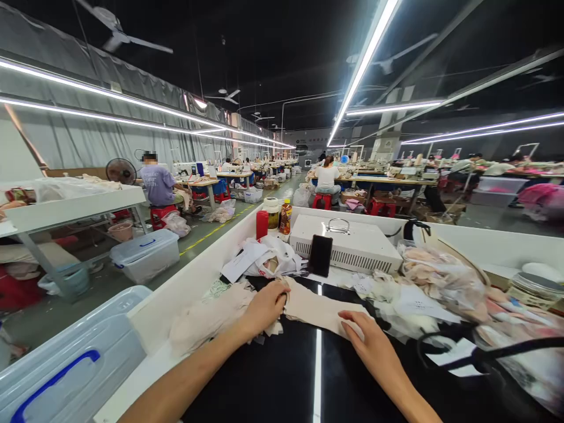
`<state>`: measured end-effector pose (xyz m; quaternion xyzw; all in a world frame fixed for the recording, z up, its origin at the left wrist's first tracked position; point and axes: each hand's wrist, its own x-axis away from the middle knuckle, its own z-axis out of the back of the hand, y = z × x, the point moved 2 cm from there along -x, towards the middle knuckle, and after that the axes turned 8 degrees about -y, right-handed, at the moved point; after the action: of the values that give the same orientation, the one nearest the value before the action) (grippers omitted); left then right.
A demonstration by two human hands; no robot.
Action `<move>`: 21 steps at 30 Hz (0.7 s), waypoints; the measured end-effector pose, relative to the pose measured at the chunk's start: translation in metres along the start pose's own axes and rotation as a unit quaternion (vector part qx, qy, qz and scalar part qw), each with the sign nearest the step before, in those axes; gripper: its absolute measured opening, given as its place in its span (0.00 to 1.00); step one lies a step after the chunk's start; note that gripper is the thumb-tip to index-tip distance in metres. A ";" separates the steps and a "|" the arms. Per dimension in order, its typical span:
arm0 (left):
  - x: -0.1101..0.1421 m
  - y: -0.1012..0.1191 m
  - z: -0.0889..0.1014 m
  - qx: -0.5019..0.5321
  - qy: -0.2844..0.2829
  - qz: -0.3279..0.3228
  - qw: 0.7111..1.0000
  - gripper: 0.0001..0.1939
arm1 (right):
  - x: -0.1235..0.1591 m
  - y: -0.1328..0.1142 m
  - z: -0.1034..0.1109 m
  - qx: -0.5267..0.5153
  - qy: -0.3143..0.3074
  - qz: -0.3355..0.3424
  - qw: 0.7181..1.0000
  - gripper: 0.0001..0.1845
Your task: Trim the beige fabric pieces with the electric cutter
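A strip of beige fabric (315,306), perhaps several layers, lies across the glossy black work surface (273,382). My left hand (267,305) is closed at the strip's left end, fingers curled over the edge. At the other end, my right hand (365,338) rests with fingers stretched and apart, their tips touching the cloth. A loose heap of pale fabric pieces (207,317) lies left of my left hand, partly behind that forearm. The undersides of both hands' fingers are hidden.
Behind the fabric stand a black phone (320,255), a white vented metal box (346,238), a white plastic bag (279,255), a jar (272,216) and a bottle (286,217). Bagged fabric (440,267) and a blurred black strap (497,352) lie right. Co-workers sit farther off.
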<state>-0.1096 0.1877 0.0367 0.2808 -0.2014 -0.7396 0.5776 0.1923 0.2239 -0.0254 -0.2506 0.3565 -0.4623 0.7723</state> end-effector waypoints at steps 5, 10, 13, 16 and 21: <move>0.062 -0.019 0.065 -0.056 0.034 0.047 0.997 0.14 | 0.019 -0.015 -0.015 -0.029 -0.058 0.020 0.998 0.19; 0.106 -0.059 0.094 -0.064 0.056 0.117 0.989 0.10 | 0.029 -0.034 -0.032 -0.050 -0.092 0.035 0.994 0.16; 0.114 -0.070 0.090 -0.041 0.067 0.122 0.989 0.13 | 0.035 -0.052 -0.038 -0.082 -0.114 0.050 0.989 0.15; 0.114 -0.072 0.087 -0.015 0.087 0.111 0.990 0.17 | 0.043 -0.070 -0.038 -0.089 -0.142 0.064 0.984 0.14; 0.111 -0.069 0.098 0.026 0.133 0.104 0.985 0.21 | 0.058 -0.088 -0.030 -0.068 -0.164 0.057 0.982 0.14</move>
<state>-0.2432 0.0949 0.0482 0.3695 -0.1698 -0.6259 0.6655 0.1403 0.1308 0.0004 -0.3543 0.2688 -0.3447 0.8267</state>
